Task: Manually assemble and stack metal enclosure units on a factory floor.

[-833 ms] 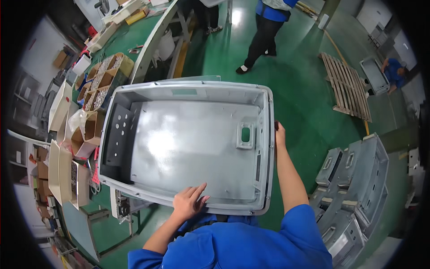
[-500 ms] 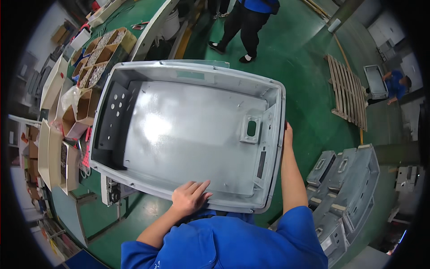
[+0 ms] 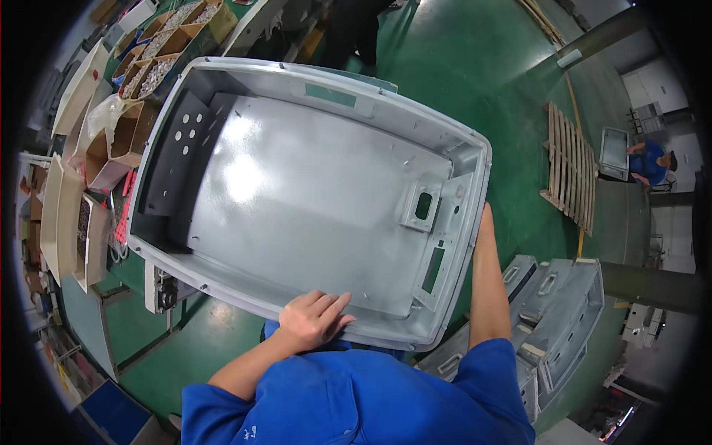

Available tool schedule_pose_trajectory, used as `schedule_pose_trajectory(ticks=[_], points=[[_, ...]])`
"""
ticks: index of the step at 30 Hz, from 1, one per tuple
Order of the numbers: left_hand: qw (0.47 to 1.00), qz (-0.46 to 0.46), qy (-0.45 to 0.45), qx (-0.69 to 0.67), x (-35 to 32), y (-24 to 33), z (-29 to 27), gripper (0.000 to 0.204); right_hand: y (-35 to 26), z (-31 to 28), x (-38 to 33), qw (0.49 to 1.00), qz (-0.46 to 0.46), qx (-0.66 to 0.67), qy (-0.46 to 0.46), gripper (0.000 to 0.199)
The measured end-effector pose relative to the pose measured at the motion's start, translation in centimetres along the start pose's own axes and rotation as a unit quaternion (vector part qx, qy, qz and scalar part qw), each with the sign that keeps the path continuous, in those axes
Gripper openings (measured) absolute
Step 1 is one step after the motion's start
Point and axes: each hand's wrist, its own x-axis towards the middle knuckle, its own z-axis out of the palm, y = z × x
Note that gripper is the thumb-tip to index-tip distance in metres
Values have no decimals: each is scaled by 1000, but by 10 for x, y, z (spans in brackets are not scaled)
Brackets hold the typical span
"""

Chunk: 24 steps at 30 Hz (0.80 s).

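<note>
A large grey metal housing [image 3: 297, 193], shaped like a shallow box with a flanged rim and short studs, fills the middle of the view, tilted with its open side up. My left hand [image 3: 314, 320] grips its near rim, the fingers lying over the edge toward the inside. At the right side my right hand [image 3: 486, 226] holds the outer wall; its fingers are mostly hidden behind the rim. Inside the housing, a raised bracket with an oval hole [image 3: 423, 208] sits near the right wall. Several round holes pierce the dark left wall.
At left stand open cartons of small parts [image 3: 152, 70] and long bins [image 3: 59, 222]. Similar grey housings [image 3: 552, 319] are stacked at lower right, with a wooden pallet [image 3: 571, 170] beyond. One person [image 3: 653, 163] handles a housing at far right; another person's dark-clothed legs [image 3: 352, 33] show behind.
The housing has turned slightly clockwise and shifted within the view, with both my hands still on it. The person behind has moved left, partly out of view.
</note>
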Motion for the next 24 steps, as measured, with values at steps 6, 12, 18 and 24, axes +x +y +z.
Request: schedule_pose_trajectory(ticks=[6, 12, 18, 24], points=[[1000, 5, -2, 4, 1, -2, -1, 31, -1, 5, 2, 997, 9, 62, 41, 22], [1000, -13, 0, -2, 0, -1, -2, 32, 14, -4, -2, 993, -56, 96, -31, 24], [1000, -19, 2, -10, -2, -1, 0, 34, 11, -7, 3, 996, -83, 18, -22, 26], [1000, -15, -1, -15, 0, -2, 1, 34, 17, -9, 10, 998, -32, 43, 18, 20]])
